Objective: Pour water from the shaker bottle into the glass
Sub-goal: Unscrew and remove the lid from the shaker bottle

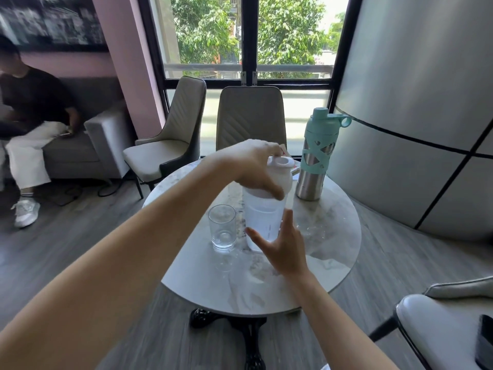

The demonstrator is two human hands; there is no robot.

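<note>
A white translucent shaker bottle stands upright in the middle of the round marble table. My left hand is clasped over its white lid from the left, fingers curled around the rim. My right hand wraps the bottle's lower body from the front, thumb on the left side, fingers on the right. A clear empty glass stands upright just left of the bottle, close to it but apart.
A steel bottle with a teal sleeve and cap stands behind and right of the shaker. Chairs are at the far side and one at the near right. A person sits on a sofa at left.
</note>
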